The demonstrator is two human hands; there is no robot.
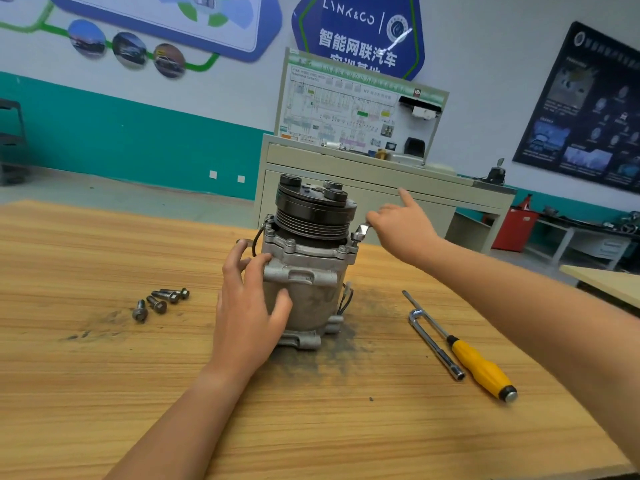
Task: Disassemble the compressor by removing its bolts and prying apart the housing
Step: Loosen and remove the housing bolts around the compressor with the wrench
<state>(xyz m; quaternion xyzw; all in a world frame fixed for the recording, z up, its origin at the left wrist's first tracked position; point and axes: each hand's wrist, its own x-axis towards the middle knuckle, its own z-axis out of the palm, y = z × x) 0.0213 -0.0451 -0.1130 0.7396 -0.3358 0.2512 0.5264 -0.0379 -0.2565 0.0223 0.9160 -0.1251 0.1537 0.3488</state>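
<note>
The compressor (304, 271) stands upright in the middle of the desk (311, 427), its long axis vertical and the black pulley (315, 213) on top. My left grip (249, 299) is curved round the housing from its 9 o'clock side, with the thumb laid across the front to brace it. My right grip (403, 226) is pinched on the handle of a small wrench (362, 232), with the forefinger sticking out straight.

The wrench head sits on a flange bolt (355, 237) at the compressor's 3 o'clock, just under the pulley rim. That bolt lies at about 9 o'clock from my right grip and close to it. The right is the nearer hand for it, and I judge the coming turn has to sweep the handle flat around that bolt without hitting the pulley.

Four loose bolts (162, 299) lie on the desk at the compressor's 9 o'clock, well apart from it. A socket bar (434, 344) and a yellow-handled screwdriver (481, 368) lie side by side at about 4 o'clock.

My fingers cover most of the wrench handle, and the head is too small for me to tell how squarely it seats. The pulley hides the flange's 12 o'clock side, so I cannot count the bolts left.
</note>
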